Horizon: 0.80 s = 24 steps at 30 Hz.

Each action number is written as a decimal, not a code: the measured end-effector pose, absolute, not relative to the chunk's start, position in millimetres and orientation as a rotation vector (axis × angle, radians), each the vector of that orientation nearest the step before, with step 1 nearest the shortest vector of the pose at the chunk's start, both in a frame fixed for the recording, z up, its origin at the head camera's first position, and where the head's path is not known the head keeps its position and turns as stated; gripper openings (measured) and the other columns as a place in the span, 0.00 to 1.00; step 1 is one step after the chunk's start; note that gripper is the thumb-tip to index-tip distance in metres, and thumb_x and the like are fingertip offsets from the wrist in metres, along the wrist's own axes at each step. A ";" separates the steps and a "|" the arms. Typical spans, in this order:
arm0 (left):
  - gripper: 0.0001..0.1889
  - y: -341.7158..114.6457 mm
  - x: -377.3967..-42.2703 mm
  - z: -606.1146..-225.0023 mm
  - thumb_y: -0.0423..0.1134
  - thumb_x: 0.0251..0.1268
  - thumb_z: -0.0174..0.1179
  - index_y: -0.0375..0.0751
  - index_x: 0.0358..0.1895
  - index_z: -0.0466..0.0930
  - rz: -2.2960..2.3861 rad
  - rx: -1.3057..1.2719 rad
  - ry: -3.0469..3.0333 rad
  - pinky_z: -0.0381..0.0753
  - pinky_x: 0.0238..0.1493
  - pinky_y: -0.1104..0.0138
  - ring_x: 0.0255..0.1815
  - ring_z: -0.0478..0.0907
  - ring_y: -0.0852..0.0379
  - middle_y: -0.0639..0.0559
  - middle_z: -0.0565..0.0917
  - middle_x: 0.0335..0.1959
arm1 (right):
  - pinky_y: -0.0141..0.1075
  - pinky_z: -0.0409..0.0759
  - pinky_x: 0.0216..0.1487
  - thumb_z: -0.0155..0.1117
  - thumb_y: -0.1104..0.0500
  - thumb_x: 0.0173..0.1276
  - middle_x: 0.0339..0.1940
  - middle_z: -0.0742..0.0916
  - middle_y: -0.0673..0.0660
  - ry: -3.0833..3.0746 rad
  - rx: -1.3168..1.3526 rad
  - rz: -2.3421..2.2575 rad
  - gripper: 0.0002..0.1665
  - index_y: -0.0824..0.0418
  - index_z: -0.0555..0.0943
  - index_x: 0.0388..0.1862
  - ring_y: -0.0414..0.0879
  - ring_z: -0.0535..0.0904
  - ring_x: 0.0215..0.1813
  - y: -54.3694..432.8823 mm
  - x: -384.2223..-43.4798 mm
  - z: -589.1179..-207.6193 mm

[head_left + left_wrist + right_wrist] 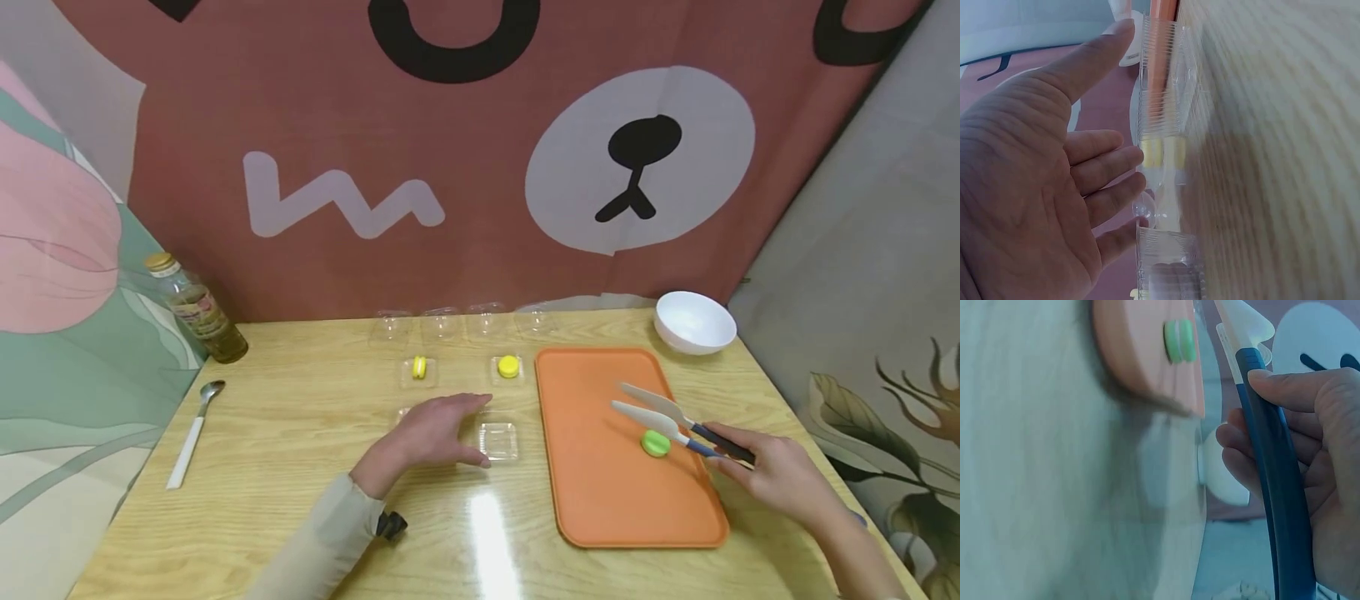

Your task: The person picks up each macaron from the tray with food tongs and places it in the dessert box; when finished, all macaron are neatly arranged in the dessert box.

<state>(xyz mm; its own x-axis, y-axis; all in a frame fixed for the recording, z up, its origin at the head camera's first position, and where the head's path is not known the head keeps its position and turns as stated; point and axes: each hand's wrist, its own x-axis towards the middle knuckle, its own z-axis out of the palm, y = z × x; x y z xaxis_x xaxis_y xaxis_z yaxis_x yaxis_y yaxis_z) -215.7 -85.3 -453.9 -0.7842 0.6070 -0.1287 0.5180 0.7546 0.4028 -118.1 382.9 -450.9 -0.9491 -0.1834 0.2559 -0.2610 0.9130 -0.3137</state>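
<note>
My right hand (783, 475) holds a pair of tongs (647, 417) with dark blue handles and pale, flat tips, its thumb along one handle in the right wrist view. The tips are apart, over an orange tray (600, 504). On that tray a green macaron (656, 443) lies below the tongs. My left hand (435, 429) hovers low over the table, thumb and fingers spread, holding nothing. Just beyond its fingertips is a small clear plastic box (498, 442). In the left wrist view, a pale macaron (1174, 281) sits in another clear box, mostly hidden by the hand from above.
Two yellow macarons, one on edge (419, 367) and one flat (508, 367), sit in clear boxes behind. Several clear lids (487, 321) line the table's back edge. A white bowl (693, 323) stands back right; an oil bottle (202, 312) and a spoon (197, 433) are left.
</note>
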 end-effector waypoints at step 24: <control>0.43 -77.6 -221.0 -458.3 0.60 0.58 0.72 0.53 0.76 0.67 0.510 0.848 2.694 0.74 0.72 0.54 0.74 0.71 0.50 0.54 0.74 0.74 | 0.29 0.60 0.27 0.79 0.55 0.58 0.44 0.91 0.63 -2.948 0.138 0.551 0.28 0.61 0.85 0.58 0.29 0.66 0.27 413.5 -62.9 -475.3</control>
